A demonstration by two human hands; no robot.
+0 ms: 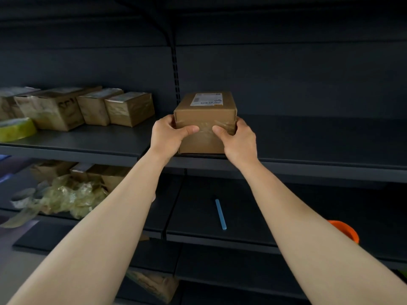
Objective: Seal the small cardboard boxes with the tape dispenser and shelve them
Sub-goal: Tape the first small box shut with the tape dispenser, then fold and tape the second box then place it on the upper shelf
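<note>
Now the taped box [206, 122] sits at the front edge of the shelf [308, 139], held by the left hand [168, 134] and right hand [236, 137], thumbs pressed on its front. If they let go too soon, it could tip off, since it is so near the edge.

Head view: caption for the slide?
A taped cardboard box gripped by left hand and right hand at the dark shelf edge, right of a row of taped boxes.
</note>
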